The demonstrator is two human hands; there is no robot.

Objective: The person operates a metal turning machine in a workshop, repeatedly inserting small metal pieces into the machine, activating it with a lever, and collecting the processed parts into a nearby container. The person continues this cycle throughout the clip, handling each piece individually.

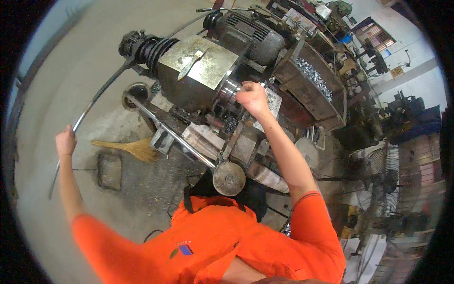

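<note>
My left hand (66, 143) is closed around a long, thin metal rod (92, 102). The rod's upper end reaches the black stepped pulley end (151, 51) of a lathe-like machine, and its lower end hangs past my hand. At the shiny round spindle (229, 91) on the other side of the greasy metal housing (175, 71), my right hand (253, 98) is curled with its fingers pressed together. What those fingers hold, if anything, is hidden. A paintbrush (191, 64) lies on top of the housing.
A motor (253, 38) sits behind the housing. Right of it stands a bin (302, 90) of shiny metal pieces. A straight metal bar (182, 141) and a round metal disc (229, 179) are near my body. On the left floor lie a broom (130, 147) and a dark mat (109, 171).
</note>
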